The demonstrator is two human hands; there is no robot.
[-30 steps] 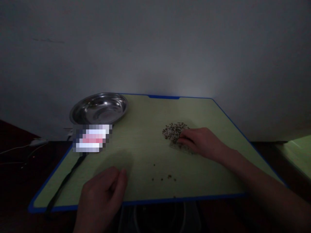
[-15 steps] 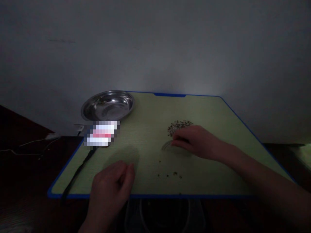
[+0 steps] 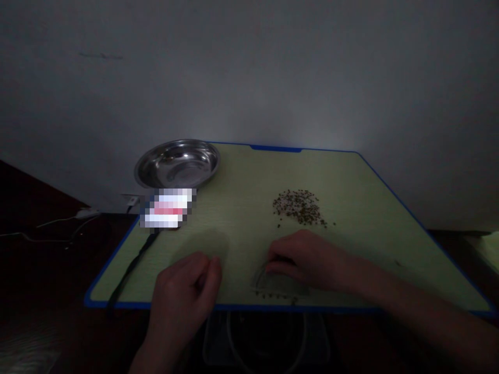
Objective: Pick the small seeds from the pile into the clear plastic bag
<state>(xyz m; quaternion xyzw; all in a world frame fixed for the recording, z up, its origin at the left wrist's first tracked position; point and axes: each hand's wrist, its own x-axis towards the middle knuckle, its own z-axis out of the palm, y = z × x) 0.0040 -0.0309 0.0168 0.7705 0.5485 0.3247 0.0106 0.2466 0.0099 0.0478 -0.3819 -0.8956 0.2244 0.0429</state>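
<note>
My right hand (image 3: 307, 259) is closed on a thin, clear plastic piece (image 3: 261, 278) near the table's front edge. Its straight lower edge lies just behind a row of small dark beans (image 3: 273, 296). The exact kind of the clear piece cannot be made out. Beyond that hand lies a loose pile of dark beans mixed with pale grains (image 3: 298, 206). My left hand (image 3: 185, 291) rests as a loose fist at the front left of the green tabletop (image 3: 241, 208). Nothing shows in its curled fingers.
A shiny steel basin (image 3: 177, 165) stands at the back left. In front of it is a blurred-out bright screen (image 3: 167, 209) with a dark strap (image 3: 132, 267). Below the front edge sits a dark round container (image 3: 267, 337). Cables (image 3: 88, 213) lie at left by the wall.
My right hand has drawn the clear piece toward the front edge, away from the pile. Loose beans have moved forward with it into a row. My left hand stays in a fist.
</note>
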